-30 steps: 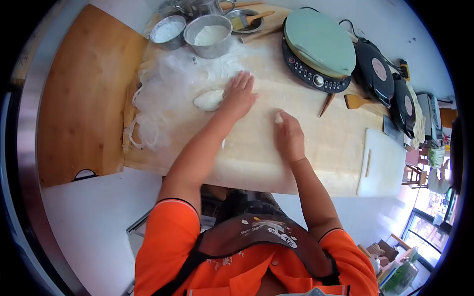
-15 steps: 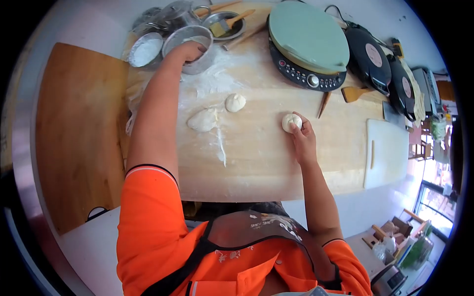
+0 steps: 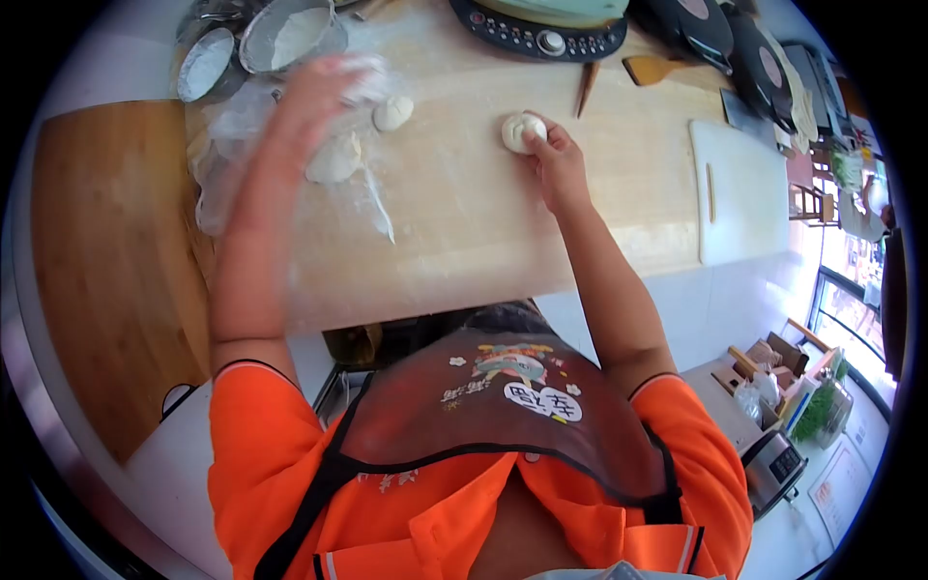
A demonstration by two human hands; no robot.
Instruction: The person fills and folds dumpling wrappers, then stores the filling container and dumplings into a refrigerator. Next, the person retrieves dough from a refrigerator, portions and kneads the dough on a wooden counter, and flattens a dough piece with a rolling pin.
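My right hand (image 3: 558,159) is closed on a pale ball of dough (image 3: 521,132), thumb across its top, at the middle of the wooden work board (image 3: 454,208). My left hand (image 3: 319,89), smeared by motion, is over the left part of the board. White flour shows at its fingertips, but how the fingers are set is unclear. Just right of that hand sits a small round dough piece (image 3: 392,113). Below it lies a flatter dough piece (image 3: 334,159), with a thin streak of flour trailing toward the near edge.
A metal pot of flour (image 3: 333,41) and a bowl of white powder (image 3: 206,66) stand at the back left. A round electric griddle (image 3: 541,34) is at the back, with a wooden spatula (image 3: 652,70) beside it. A white cutting board (image 3: 742,198) lies right.
My left hand has come out of the flour pot and moved over the board, with flour at its fingers. My right hand still holds the dough ball. The view has tilted down.
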